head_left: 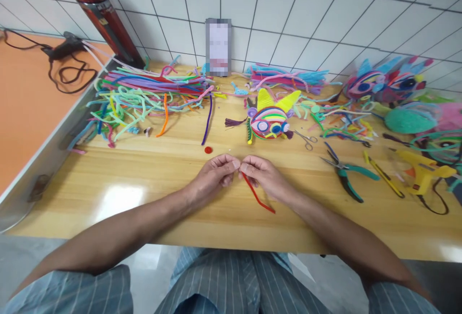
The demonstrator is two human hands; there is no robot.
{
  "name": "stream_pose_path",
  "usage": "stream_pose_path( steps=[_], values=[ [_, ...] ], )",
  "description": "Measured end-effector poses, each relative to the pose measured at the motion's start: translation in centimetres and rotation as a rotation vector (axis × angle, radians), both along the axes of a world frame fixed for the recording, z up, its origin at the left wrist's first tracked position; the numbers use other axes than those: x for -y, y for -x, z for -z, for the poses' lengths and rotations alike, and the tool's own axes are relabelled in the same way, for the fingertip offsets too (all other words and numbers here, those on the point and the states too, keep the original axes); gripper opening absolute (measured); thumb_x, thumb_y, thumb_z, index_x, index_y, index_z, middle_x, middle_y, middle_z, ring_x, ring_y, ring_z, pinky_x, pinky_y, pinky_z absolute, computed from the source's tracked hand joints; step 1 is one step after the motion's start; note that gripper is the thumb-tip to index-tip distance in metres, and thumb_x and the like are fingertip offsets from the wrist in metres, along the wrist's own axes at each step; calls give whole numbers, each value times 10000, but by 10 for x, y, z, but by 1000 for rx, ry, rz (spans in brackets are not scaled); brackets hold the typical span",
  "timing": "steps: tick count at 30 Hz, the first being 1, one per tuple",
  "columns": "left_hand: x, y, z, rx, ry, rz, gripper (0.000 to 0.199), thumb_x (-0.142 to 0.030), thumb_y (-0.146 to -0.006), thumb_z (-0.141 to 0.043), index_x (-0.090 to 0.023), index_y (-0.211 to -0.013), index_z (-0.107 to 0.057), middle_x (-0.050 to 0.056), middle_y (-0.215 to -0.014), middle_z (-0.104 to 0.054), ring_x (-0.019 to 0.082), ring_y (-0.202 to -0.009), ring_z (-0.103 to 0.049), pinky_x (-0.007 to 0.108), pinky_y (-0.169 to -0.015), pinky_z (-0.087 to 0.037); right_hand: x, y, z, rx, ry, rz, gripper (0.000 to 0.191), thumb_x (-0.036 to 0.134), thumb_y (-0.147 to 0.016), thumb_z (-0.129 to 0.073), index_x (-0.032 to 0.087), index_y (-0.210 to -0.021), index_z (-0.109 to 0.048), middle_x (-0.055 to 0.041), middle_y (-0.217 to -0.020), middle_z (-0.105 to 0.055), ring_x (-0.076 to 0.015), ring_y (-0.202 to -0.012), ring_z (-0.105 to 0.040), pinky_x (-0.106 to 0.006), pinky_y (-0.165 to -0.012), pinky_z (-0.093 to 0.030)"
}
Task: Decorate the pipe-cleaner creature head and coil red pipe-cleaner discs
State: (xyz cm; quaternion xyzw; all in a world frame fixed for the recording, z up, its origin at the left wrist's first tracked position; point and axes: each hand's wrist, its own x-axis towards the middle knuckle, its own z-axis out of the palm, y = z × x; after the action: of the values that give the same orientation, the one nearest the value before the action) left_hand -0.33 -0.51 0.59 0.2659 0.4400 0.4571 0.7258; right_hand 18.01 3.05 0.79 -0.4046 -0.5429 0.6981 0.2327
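Both hands meet over the wooden table, fingertips pinched close together. A red pipe cleaner (257, 196) hangs from between them, its bent free end trailing toward the table's front edge. My right hand (263, 174) is closed on its upper end. My left hand (218, 172) is also closed, at the strip's tip, but what its fingers pinch is hidden. Just beyond the left hand lies a small red coil (208, 150). Farther back sits a colourful animal face (269, 124) with yellow ears and a purple tassel.
Pipe cleaner bundles (162, 82) lie at the back left, others (288, 79) at the back right. A phone (218, 47) leans on the wall. Scissors (307, 140), pliers (342, 167), a yellow cutter (384, 175) and a glue gun (420, 169) are to the right.
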Motion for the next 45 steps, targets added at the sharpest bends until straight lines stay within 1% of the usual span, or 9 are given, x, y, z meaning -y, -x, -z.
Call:
stream_pose_path(
  steps=[8,12,17,23,29,33,36,40,45],
  values=[
    [-6,4,-10,-365,-265,146,435,-543,-751,-917,-162,-852,-732,-34,-702,-627,89,-625,-477,240,-617,-366,-9,-25,-29,227,-507,-36,75,265,-911,-672,234,-979,-669,24,-789,-697,-143,-707,-597,-277,-670,-406],
    [-10,-4,-13,-444,-314,193,441,-549,-718,-925,-154,-806,-751,6,-765,-699,128,-725,-554,268,-722,-426,-8,-32,-37,267,-588,-64,34,223,-905,-677,234,-936,-687,13,-816,-726,-152,-741,-639,-286,-710,-434],
    [-19,-18,-10,-484,-330,183,418,-547,-741,-890,-159,-807,-748,7,-768,-704,130,-716,-551,269,-725,-428,-12,-47,-30,280,-648,1,44,240,-916,-680,225,-907,-721,-2,-823,-736,-158,-737,-626,-300,-720,-431],
    [-26,-26,-4,-706,-497,287,250,-418,-846,-777,-169,-821,-778,-33,-630,-581,113,-610,-426,257,-604,-312,-18,-64,-14,300,-793,-21,101,189,-906,-681,240,-868,-759,-14,-812,-714,-176,-771,-615,-312,-748,-411],
    [-21,-29,4,-610,-488,146,286,-444,-842,-796,-168,-783,-747,-6,-675,-630,123,-642,-479,257,-628,-362,-13,-60,-3,250,-647,90,62,263,-896,-737,231,-858,-775,-15,-802,-735,-168,-745,-632,-306,-721,-447],
    [-20,-33,10,-435,-405,16,399,-541,-755,-889,-168,-781,-748,-8,-677,-643,118,-637,-489,255,-628,-392,-8,-48,6,119,-472,207,197,400,-860,-792,206,-861,-756,-15,-796,-756,-151,-699,-628,-291,-673,-483],
    [-21,-37,14,-307,-322,-28,432,-562,-722,-919,-178,-777,-728,-53,-587,-540,88,-546,-392,240,-545,-325,-6,-40,10,45,-420,280,300,479,-825,-838,203,-835,-721,-13,-785,-751,-143,-692,-629,-288,-676,-509],
    [-27,-37,14,-205,-262,19,474,-636,-782,-852,-189,-793,-695,-73,-531,-465,75,-467,-339,243,-480,-254,-7,-40,8,-6,-348,306,371,531,-786,-878,208,-849,-708,-15,-791,-744,-146,-705,-635,-289,-680,-521],
    [-35,-23,10,-390,-465,127,452,-628,-910,-730,-177,-875,-723,-8,-716,-635,94,-551,-438,253,-529,-330,-13,-55,-3,111,-389,279,285,453,-814,-839,192,-859,-732,-3,-749,-708,-119,-631,-552,-268,-605,-442]
  ],
)
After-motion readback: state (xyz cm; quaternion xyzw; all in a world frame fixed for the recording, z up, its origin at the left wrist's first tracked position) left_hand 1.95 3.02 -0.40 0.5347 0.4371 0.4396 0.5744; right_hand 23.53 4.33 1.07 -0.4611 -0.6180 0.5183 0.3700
